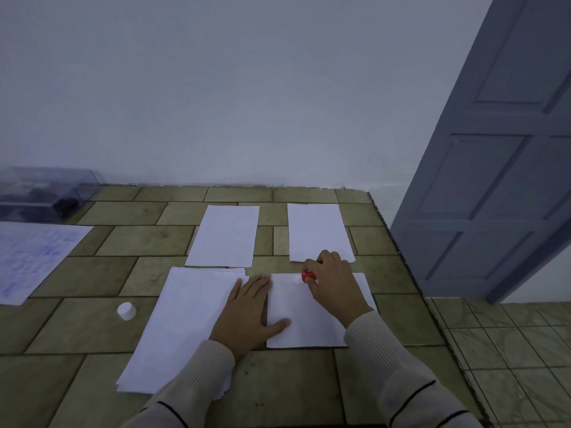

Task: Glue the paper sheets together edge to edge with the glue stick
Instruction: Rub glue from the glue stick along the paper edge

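Head view, items as we find them.

Tabletop: tiled surface in olive-brown, set against a white wall, with a grey-blue door standing to the right.

Near sheet: white paper lying flat before us, the one we are working on.

Left hand: spread flat and wide, fingers extended, holding nothing. The palm presses the left edge of the near sheet, and the thumb lies on the paper.

Right hand: closed around the glue stick, whose red body shows at the fingers, with the tip down at the far edge of the near sheet.

Paper stack: several white sheets piled to the left, just beside the near sheet and partly under the left hand.

Far right sheet: lies just beyond the near sheet, with a narrow gap of tabletop between. Far left sheet: lies beside it, apart.

White cap: on the tabletop left of the stack, probably off the glue stick.

Written sheet and clear box: far left, unused.

Step in hand, as we judge it: spreading glue along the far edge of the near sheet. Next move calls for an even line across that edge, then bringing the far right sheet onto it squarely and pressing down.
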